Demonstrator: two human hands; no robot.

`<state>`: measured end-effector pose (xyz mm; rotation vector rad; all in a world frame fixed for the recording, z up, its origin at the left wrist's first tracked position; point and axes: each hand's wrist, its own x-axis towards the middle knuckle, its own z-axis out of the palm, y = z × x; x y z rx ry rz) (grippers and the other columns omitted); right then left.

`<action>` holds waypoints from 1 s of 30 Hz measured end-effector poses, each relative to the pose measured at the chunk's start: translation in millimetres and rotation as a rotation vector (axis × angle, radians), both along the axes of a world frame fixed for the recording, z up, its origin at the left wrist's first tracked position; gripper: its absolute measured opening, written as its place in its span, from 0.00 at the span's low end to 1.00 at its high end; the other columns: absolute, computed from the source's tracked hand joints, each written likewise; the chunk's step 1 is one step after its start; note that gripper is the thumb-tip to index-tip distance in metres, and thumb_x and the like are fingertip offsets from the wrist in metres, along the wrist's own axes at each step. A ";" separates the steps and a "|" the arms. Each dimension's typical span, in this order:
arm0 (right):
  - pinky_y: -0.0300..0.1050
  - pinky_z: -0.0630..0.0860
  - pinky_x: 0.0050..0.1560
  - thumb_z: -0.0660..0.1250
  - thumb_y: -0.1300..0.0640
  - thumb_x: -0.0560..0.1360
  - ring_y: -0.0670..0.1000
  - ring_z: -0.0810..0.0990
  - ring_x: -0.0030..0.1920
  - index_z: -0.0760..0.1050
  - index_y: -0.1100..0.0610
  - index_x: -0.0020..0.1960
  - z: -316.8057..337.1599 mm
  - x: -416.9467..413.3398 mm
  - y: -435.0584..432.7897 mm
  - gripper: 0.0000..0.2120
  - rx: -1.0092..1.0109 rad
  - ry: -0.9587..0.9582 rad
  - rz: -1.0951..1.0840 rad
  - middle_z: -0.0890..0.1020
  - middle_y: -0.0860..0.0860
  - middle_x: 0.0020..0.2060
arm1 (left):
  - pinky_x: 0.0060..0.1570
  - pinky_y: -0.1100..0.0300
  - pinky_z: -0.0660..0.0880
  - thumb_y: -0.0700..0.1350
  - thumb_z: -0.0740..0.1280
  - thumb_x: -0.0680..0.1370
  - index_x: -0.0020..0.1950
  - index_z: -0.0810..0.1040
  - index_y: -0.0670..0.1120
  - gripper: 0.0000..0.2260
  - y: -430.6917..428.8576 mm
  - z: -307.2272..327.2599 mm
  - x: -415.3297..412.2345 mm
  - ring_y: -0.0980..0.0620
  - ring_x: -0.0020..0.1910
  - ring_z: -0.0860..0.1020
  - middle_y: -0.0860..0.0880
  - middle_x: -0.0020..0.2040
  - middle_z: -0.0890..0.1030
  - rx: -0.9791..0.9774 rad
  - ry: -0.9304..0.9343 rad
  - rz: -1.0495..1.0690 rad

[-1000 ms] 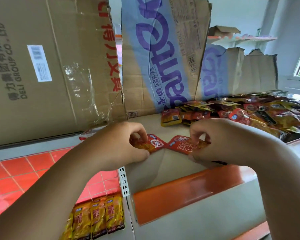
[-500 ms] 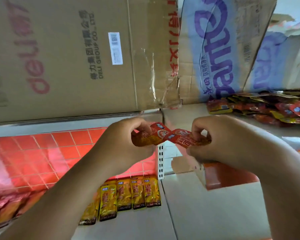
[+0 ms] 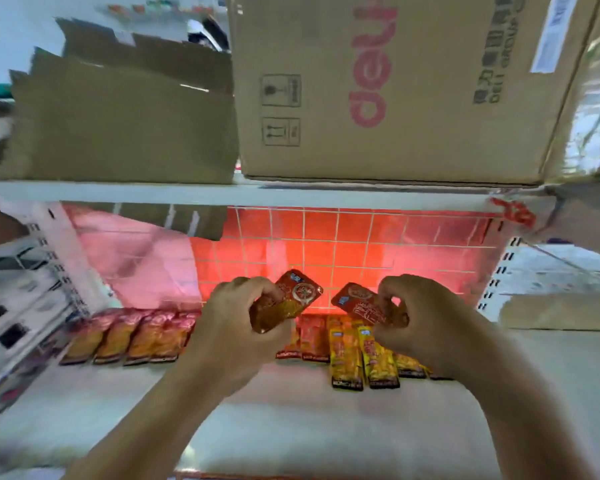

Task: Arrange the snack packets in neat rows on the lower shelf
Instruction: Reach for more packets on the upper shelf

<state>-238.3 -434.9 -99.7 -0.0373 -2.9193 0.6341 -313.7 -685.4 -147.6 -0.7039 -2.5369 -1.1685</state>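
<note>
Two red packets hover over the lower shelf (image 3: 291,417).
Left hand (image 3: 236,320) pinches the left packet (image 3: 286,304), right hand (image 3: 426,323) pinches the right packet (image 3: 362,304), held apart, likely to slot each into the far row (image 3: 345,355).

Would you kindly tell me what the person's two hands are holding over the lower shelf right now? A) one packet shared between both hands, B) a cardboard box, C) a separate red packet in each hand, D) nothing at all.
C: the left hand grips the first red packet and the right hand grips the second red packet, with a clear gap between the two packets.
</note>
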 end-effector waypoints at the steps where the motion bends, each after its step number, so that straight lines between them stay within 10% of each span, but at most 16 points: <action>1: 0.44 0.68 0.35 0.74 0.49 0.69 0.44 0.71 0.35 0.71 0.49 0.41 -13.6 -8.9 -13.8 0.12 -0.022 -0.030 0.010 0.75 0.46 0.37 | 0.39 0.59 0.71 0.58 0.71 0.66 0.43 0.79 0.57 0.09 -15.4 -10.9 -2.6 0.56 0.41 0.76 0.57 0.39 0.78 0.011 -0.024 0.018; 19: 0.51 0.78 0.40 0.59 0.32 0.64 0.48 0.73 0.37 0.63 0.48 0.37 -192.5 -91.5 -134.5 0.19 -0.130 -0.165 -0.126 0.71 0.45 0.38 | 0.42 0.54 0.78 0.63 0.71 0.69 0.47 0.77 0.57 0.14 -87.5 -159.6 -32.3 0.56 0.42 0.75 0.60 0.43 0.75 -0.112 -0.168 0.381; 30: 0.50 0.77 0.52 0.59 0.31 0.68 0.50 0.73 0.57 0.69 0.40 0.59 -206.2 -119.5 -132.7 0.23 -0.099 -0.254 -0.147 0.71 0.44 0.54 | 0.54 0.51 0.77 0.66 0.65 0.73 0.66 0.77 0.54 0.25 -52.9 -177.0 -93.4 0.46 0.54 0.79 0.49 0.56 0.81 -0.444 -0.103 0.442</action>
